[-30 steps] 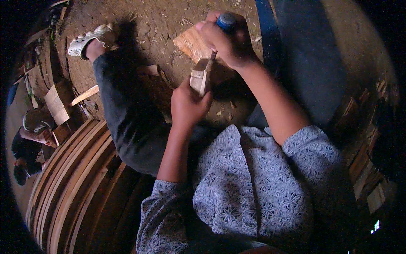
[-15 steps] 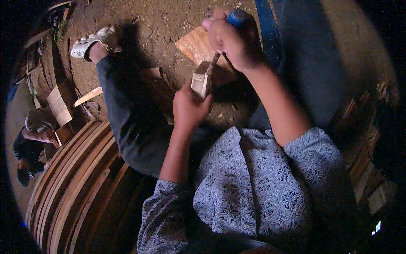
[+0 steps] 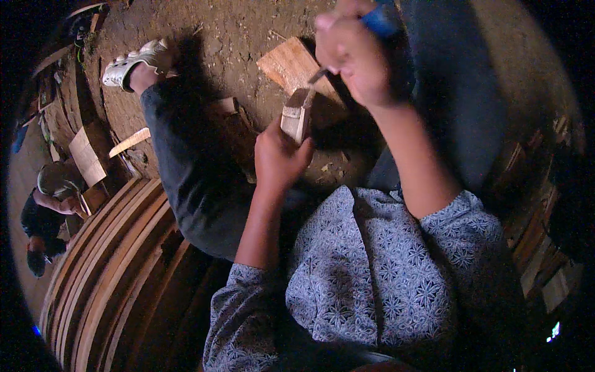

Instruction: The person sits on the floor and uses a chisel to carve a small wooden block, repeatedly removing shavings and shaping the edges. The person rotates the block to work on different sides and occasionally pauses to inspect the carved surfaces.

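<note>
A small carved block of pale wood (image 3: 294, 121) stands up out of my left hand (image 3: 279, 162), whose fingers are wrapped round its lower part. Above and to the right, my right hand (image 3: 359, 59) is closed on a blue-handled chisel (image 3: 380, 22), slightly smeared by motion. Its narrow dark blade points down-left, with the tip just above the block's upper end and apparently apart from it. Behind the block a flat light board (image 3: 291, 65) lies on the ground.
Wood chips litter the dirt floor (image 3: 242, 37). Long stacked planks (image 3: 105, 266) curve along the lower left, with offcuts (image 3: 87, 155) beyond. Another person (image 3: 52, 198) is at the far left. More scrap wood (image 3: 539, 260) lies at right.
My right hand has moved up and to the right, lifting the chisel's blade off the side of the block. My left hand and the block have hardly moved.
</note>
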`<state>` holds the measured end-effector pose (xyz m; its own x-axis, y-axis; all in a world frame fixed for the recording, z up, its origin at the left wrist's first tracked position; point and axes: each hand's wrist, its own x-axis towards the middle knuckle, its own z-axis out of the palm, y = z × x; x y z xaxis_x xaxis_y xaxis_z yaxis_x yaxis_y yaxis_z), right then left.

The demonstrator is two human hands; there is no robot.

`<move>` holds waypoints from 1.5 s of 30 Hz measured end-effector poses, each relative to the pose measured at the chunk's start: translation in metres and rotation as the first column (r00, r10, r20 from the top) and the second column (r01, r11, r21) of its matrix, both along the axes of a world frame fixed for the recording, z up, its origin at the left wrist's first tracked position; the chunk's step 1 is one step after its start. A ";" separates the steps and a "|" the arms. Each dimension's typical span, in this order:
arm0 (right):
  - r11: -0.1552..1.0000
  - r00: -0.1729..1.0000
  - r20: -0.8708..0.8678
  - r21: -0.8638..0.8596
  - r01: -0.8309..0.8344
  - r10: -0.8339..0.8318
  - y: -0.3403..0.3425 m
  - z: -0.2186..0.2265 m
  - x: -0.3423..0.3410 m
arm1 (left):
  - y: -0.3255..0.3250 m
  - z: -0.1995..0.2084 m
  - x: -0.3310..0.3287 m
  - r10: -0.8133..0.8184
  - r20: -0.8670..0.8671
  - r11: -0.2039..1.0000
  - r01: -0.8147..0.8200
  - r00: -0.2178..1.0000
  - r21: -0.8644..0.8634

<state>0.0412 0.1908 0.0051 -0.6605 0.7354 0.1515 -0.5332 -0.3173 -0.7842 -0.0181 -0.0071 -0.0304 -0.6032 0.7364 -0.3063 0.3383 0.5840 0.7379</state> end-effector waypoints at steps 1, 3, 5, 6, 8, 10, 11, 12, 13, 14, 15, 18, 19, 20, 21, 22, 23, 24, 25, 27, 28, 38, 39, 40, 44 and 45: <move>0.982 0.977 -0.119 -0.050 -0.182 0.175 0.008 0.013 0.004 | -0.002 0.001 0.001 -0.002 -0.007 1.000 0.002 1.000 0.002; 0.990 0.986 0.164 0.137 -0.015 -0.008 -0.010 -0.002 -0.006 | 0.002 0.005 0.001 -0.028 -0.013 0.999 0.027 1.000 -0.020; 0.998 0.971 0.234 -0.039 -0.051 0.059 -0.009 -0.007 -0.011 | 0.004 0.004 0.000 -0.020 0.006 1.000 0.020 1.000 -0.009; 0.997 0.972 0.222 -0.030 -0.069 0.074 -0.006 -0.007 -0.010 | 0.000 -0.002 0.001 0.000 0.031 1.000 0.000 1.000 0.007; 0.995 0.974 0.203 -0.018 -0.096 0.098 -0.004 -0.005 -0.008 | -0.002 -0.003 0.002 0.012 0.046 1.000 -0.013 0.999 0.019; 0.991 0.966 0.257 0.126 -0.050 0.016 -0.010 0.004 -0.002 | -0.001 -0.001 0.001 -0.002 0.026 1.000 0.002 1.000 0.010; 0.983 0.965 0.261 0.183 -0.034 -0.015 -0.011 0.013 0.000 | -0.001 -0.004 0.001 -0.002 0.031 0.999 0.000 1.000 0.038; 0.973 0.965 0.261 0.228 -0.020 -0.041 -0.011 0.022 0.002 | -0.003 -0.005 0.001 0.006 0.035 0.999 -0.008 0.999 0.054; 0.967 0.971 0.234 0.253 -0.007 -0.054 -0.008 0.032 0.003 | -0.004 -0.005 0.002 0.014 0.039 0.997 -0.017 0.999 0.070; 0.957 0.965 0.254 0.289 -0.009 -0.067 -0.004 0.037 0.004 | -0.003 -0.001 0.003 0.013 0.049 0.999 -0.016 0.999 0.051; 0.937 0.948 0.307 0.349 -0.025 -0.088 -0.005 0.027 0.001 | 0.000 0.000 0.003 0.009 0.049 0.999 -0.012 0.999 0.046; 0.919 0.915 0.391 0.389 -0.068 -0.098 -0.010 0.006 -0.004 | -0.003 -0.007 0.002 0.006 0.046 0.997 -0.009 0.999 0.072; 0.929 0.914 0.398 0.363 -0.071 -0.086 -0.006 0.005 -0.005 | -0.005 -0.009 0.001 0.005 0.044 0.996 -0.009 0.999 0.087; 0.929 0.903 0.417 0.365 -0.064 -0.102 -0.007 0.005 -0.002 | -0.003 -0.005 0.001 -0.003 0.021 0.999 0.002 1.000 0.045; 0.934 0.899 0.421 0.355 -0.045 -0.117 -0.007 0.006 0.001 | 0.001 0.002 0.002 -0.012 -0.003 1.000 0.012 1.000 0.002; 0.937 0.896 0.423 0.348 -0.022 -0.136 -0.008 0.009 0.005 | 0.004 0.005 0.001 -0.021 -0.026 0.999 0.020 0.999 -0.042; 0.945 0.902 0.406 0.326 0.004 -0.144 -0.008 0.018 0.009 | -0.002 -0.002 0.000 -0.023 -0.056 1.000 0.022 0.998 -0.008; 0.946 0.903 0.408 0.324 -0.007 -0.133 -0.008 0.025 0.011 | -0.001 -0.002 0.000 -0.019 -0.047 1.000 0.020 0.999 0.012; 0.944 0.906 0.405 0.329 -0.016 -0.126 -0.006 0.031 0.012 | 0.002 -0.001 0.000 -0.015 -0.038 0.999 0.016 0.999 0.033; 0.945 0.920 0.378 0.327 -0.025 -0.107 -0.011 0.022 0.003 | 0.003 0.001 0.002 -0.024 -0.035 0.999 0.025 0.999 0.020; 0.943 0.929 0.357 0.330 -0.030 -0.095 -0.015 0.003 -0.004 | 0.003 -0.001 0.003 -0.030 -0.038 1.000 0.030 0.999 -0.006; 0.984 0.923 0.385 0.170 -0.045 -0.024 0.000 0.026 0.017 | 0.002 0.002 0.001 -0.033 -0.040 0.998 0.035 0.999 0.058; 0.976 0.922 0.385 0.210 -0.055 -0.030 0.000 0.034 0.018 | 0.003 0.003 0.000 -0.052 -0.048 0.996 0.056 0.997 0.073; 0.962 0.916 0.397 0.268 -0.053 -0.061 -0.008 0.032 0.011 | 0.002 0.003 0.002 -0.040 -0.037 0.998 0.041 0.999 0.041; 0.848 0.871 0.447 0.525 -0.074 -0.201 -0.027 -0.019 -0.014 | 0.004 0.009 0.005 -0.013 -0.036 0.999 0.012 0.999 -0.031; 0.890 0.884 0.427 0.456 -0.027 -0.192 -0.026 -0.019 -0.014 | 0.003 0.008 0.006 -0.008 -0.034 0.999 0.007 0.999 -0.043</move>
